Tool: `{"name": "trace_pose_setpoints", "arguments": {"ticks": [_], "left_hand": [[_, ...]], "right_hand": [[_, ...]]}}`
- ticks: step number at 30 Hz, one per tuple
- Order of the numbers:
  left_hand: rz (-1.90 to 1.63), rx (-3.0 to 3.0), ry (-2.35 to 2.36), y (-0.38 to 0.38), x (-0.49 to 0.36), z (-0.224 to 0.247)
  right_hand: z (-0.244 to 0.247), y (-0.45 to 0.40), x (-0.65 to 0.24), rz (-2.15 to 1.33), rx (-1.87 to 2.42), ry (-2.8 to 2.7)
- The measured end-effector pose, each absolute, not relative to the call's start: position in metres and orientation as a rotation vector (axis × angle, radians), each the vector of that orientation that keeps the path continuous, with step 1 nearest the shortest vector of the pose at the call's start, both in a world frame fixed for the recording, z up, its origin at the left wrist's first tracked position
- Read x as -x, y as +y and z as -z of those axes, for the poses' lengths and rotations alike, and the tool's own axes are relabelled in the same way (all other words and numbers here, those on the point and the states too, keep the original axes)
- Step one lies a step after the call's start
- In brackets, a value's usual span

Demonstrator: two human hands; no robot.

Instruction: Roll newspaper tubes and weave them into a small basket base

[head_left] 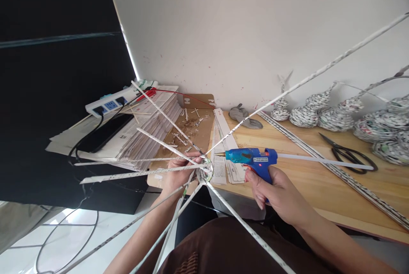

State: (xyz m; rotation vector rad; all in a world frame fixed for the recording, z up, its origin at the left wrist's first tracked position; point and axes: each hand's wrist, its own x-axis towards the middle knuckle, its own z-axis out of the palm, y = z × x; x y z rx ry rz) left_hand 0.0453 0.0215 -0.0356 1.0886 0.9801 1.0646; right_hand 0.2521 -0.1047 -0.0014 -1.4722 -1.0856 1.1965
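My left hand [181, 172] is closed on a small woven paper piece [205, 171], held over the table's front edge. Long rolled-paper rods fan out from that piece in many directions, one reaching to the upper right. My right hand [270, 188] grips a blue glue gun [252, 159] by its handle. The gun's metal tip points left and stands close to the right side of the woven piece; whether they touch is hard to tell. A long clear glue stick [326, 160] sticks out of the gun's back. Part of my left fingers is hidden behind the rods.
On the wooden table [287, 146] lie black scissors [348, 152], paper rods [345, 174], paper strips [225, 146] and a grey cloth [244, 116]. Woven paper gourds [305, 116] line the wall. At left, a paper stack [153, 125] bears a phone [105, 132] and power strip [110, 101].
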Motion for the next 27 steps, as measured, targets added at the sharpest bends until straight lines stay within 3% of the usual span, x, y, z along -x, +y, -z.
{"name": "trace_pose_setpoints", "arguments": {"ticks": [27], "left_hand": [[-1.068, -1.118, 0.983, 0.0219, -0.0475, 0.0375]], "right_hand": [[0.0113, -0.1021, -0.2548, -1.241, 1.442, -1.066]]}}
